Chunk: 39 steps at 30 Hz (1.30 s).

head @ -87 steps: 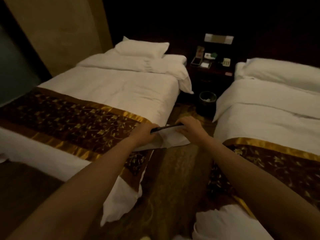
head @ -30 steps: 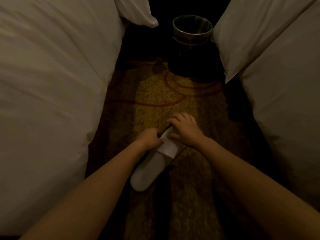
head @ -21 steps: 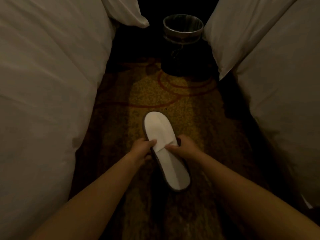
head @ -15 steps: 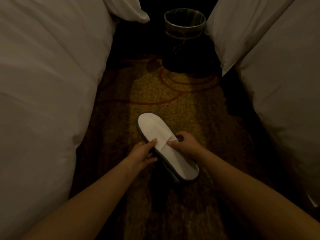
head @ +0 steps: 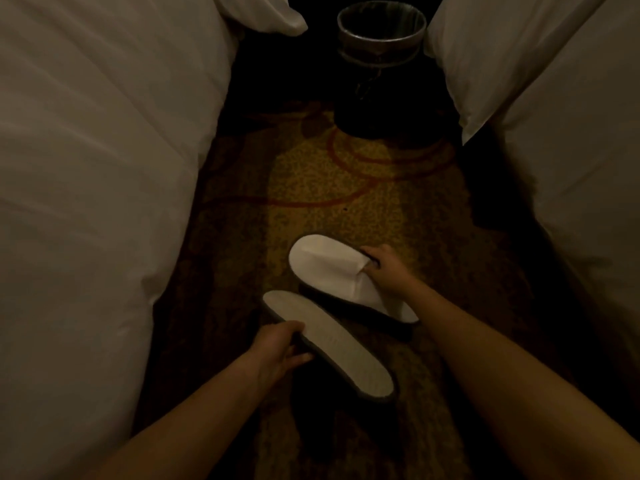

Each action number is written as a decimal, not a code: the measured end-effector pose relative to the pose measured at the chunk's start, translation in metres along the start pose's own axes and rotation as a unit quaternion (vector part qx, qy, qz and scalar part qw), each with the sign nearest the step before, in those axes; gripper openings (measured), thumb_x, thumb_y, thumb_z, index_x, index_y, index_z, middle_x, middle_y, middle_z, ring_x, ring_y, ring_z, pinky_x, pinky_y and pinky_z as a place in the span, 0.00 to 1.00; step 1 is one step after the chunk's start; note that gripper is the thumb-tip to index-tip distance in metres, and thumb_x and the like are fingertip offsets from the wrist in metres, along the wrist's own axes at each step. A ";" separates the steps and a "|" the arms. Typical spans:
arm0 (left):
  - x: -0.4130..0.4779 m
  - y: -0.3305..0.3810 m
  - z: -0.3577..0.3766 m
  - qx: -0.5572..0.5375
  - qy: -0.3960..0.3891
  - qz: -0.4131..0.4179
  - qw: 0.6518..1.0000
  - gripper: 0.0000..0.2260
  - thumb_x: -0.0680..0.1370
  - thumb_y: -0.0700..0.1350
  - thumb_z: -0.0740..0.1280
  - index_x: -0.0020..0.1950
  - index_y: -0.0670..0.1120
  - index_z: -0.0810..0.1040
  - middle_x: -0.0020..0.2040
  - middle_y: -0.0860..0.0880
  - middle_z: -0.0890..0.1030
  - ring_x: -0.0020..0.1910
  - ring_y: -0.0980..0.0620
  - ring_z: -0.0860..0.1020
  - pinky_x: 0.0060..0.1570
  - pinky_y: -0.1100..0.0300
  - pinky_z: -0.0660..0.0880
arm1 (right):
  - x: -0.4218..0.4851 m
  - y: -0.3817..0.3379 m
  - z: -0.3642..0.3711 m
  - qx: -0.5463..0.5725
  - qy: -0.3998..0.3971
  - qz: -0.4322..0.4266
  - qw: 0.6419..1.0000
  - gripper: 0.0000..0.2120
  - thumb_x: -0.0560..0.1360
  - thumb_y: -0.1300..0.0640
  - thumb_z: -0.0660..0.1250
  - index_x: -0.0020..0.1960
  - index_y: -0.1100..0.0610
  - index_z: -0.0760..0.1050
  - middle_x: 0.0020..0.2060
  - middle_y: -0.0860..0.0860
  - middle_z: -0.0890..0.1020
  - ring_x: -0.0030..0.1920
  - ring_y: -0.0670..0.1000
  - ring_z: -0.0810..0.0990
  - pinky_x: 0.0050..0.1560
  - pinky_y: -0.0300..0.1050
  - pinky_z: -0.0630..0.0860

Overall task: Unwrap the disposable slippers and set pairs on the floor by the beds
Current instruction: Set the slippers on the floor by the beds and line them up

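Two white disposable slippers with dark soles are low over the carpet (head: 332,188) between two beds. My right hand (head: 384,268) has its fingers tucked into the opening of the far slipper (head: 332,268), toe pointing away to the left. My left hand (head: 280,351) grips the left edge of the near slipper (head: 332,344), which is flat with its white insole facing up. I cannot tell whether either slipper touches the carpet. No wrapper is visible.
The left bed (head: 97,168) and the right bed (head: 571,150), both in white sheets, wall in a narrow aisle. A dark waste bin (head: 381,29) with a liner stands at the far end of the aisle.
The stacked pair held by both hands has been split. The right hand moved one slipper forward and right. The left hand drew the other back toward me.
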<state>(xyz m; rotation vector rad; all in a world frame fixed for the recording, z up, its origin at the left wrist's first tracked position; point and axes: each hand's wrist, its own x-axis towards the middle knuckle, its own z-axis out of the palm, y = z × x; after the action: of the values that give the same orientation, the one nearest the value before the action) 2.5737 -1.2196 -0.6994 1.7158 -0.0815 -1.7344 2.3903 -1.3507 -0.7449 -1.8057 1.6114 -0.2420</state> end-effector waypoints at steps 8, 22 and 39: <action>0.000 -0.004 -0.009 0.014 0.033 -0.001 0.999 0.22 0.77 0.35 0.62 0.71 0.41 0.63 0.43 0.44 0.73 0.40 0.48 0.74 0.29 0.54 0.77 | 0.013 0.027 0.044 -0.096 0.015 0.026 0.995 0.19 0.78 0.58 0.59 0.68 0.59 0.68 0.66 0.61 0.70 0.66 0.60 0.68 0.66 0.49 0.64; -0.020 0.011 0.004 0.011 0.031 0.017 0.999 0.22 0.78 0.35 0.59 0.72 0.43 0.61 0.53 0.42 0.75 0.57 0.42 0.76 0.39 0.51 0.75 | -0.033 -0.043 0.018 -0.039 -0.041 -0.075 0.996 0.21 0.78 0.49 0.59 0.66 0.60 0.70 0.64 0.57 0.75 0.63 0.55 0.73 0.63 0.48 0.70; 0.010 0.039 -0.020 0.313 0.110 0.239 0.912 0.19 0.75 0.50 0.67 0.65 0.46 0.71 0.62 0.41 0.75 0.57 0.43 0.76 0.53 0.50 0.76 | -0.105 -0.036 -0.049 -0.030 -0.214 -0.039 0.976 0.17 0.73 0.62 0.65 0.62 0.54 0.77 0.59 0.51 0.79 0.57 0.49 0.77 0.59 0.45 0.73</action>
<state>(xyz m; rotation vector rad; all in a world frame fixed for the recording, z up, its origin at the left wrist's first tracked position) 2.6093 -1.2464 -0.6911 2.0918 -0.9648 -1.1987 2.3692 -1.2719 -0.6554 -1.8173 1.2561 0.1551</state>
